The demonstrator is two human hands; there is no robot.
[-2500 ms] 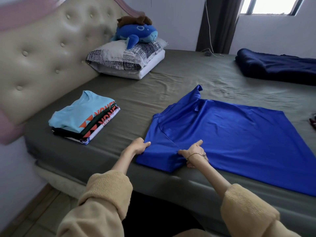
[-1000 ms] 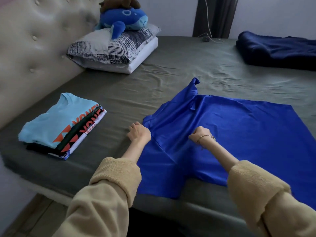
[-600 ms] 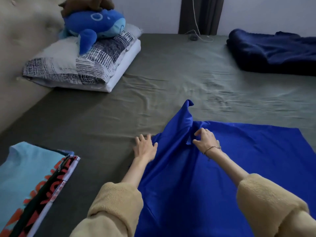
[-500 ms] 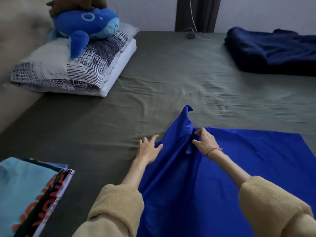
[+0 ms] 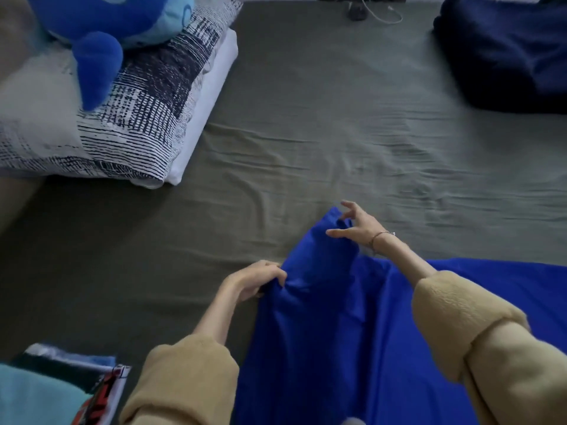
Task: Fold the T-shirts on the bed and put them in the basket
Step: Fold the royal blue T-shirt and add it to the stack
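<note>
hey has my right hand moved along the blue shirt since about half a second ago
Yes. The right hand has slid farther up the blue T-shirt to its peaked tip, toward the far side of the bed; before, it pinched lower, beside the peak.

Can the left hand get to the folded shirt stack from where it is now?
Probably yes. The left hand grips the blue T-shirt edge, so it must let go first; only bare bed sheet separates it from the folded stack.
</note>
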